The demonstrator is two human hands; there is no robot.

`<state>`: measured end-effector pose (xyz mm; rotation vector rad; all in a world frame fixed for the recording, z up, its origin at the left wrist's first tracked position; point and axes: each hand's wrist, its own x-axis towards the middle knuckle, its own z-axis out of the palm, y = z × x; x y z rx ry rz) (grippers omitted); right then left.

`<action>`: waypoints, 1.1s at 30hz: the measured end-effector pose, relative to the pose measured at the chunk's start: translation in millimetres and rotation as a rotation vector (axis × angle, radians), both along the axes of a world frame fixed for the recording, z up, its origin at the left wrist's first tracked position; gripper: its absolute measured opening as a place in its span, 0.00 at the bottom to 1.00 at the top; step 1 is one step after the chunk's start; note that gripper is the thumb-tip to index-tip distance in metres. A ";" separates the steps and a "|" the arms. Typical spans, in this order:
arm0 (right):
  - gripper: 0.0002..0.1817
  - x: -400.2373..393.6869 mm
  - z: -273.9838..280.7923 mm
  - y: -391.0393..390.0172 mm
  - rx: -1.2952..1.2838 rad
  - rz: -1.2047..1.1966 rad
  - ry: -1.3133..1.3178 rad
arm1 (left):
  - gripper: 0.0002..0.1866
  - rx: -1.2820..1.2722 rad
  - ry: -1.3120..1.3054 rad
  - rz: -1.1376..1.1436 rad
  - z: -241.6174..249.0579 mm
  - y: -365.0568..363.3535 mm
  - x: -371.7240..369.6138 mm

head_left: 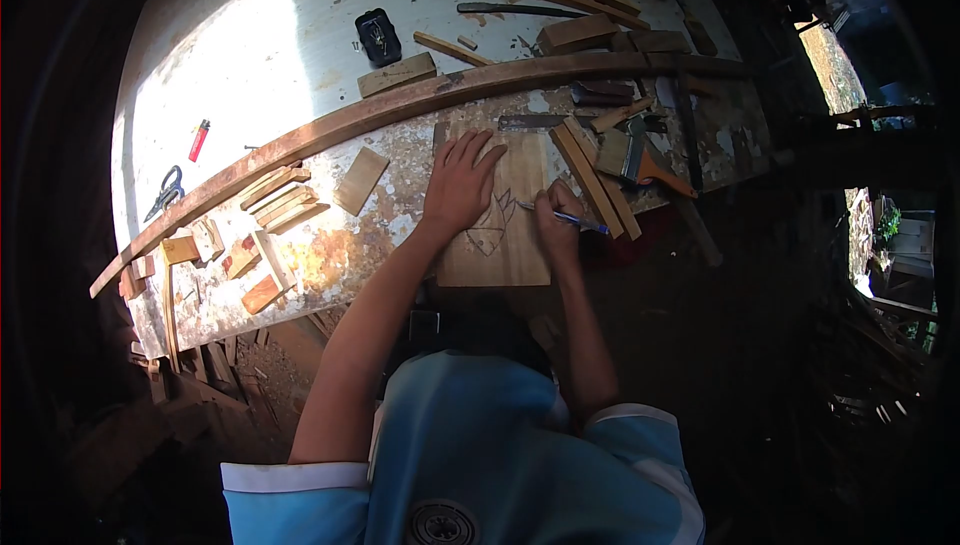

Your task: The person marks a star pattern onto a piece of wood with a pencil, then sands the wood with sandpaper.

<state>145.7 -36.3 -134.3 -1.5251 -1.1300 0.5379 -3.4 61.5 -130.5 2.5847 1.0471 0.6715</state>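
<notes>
A flat wooden board [520, 260] lies at the near edge of the worktable, with a pen-drawn outline of pointed, leaf-like shapes [487, 238] on it. My left hand [462, 180] rests flat on the board's upper left, fingers stretched out, beside the drawing. In my right hand [556, 217] is a blue pen [585, 223], its tip at the right side of the drawn lines. The fingers are closed round the pen, and its back end points to the right.
Beyond the board, a long curved wooden strip [350, 123] crosses the worktable [225, 55]. Wood offcuts [280, 195], scissors [168, 192] and a red lighter [200, 140] lie to the left. Narrow wood strips [597, 180] and an orange-handled tool [665, 177] are to the right. A black tray [378, 38] sits farther back.
</notes>
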 end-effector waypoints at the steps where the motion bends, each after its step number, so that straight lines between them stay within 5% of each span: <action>1: 0.17 -1.5 -0.5 -0.1 0.013 -0.012 -0.005 | 0.22 0.000 -0.001 0.000 -1.0 0.1 0.3; 33: 0.18 -5.3 -0.9 -0.4 0.048 -0.059 -0.051 | 0.21 -0.010 -0.017 -0.010 -0.1 -0.6 1.2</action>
